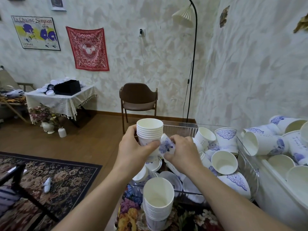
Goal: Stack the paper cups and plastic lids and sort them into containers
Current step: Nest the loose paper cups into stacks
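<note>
Head: L hand (133, 147) round upright cup stack (149, 130), mouths up; R hand (181, 154) pinching tilted cup (166, 145).

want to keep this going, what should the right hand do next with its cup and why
Probably lift the single cup in the right hand and drop it mouth-up into the stack the left hand holds; it sits beside that stack, below its open top.

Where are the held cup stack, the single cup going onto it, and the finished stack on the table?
held cup stack (149, 130): head view, stacked rims.
single cup (166, 145): head view, blue-printed side.
finished stack (158, 197): head view, top cup's inside.
</note>
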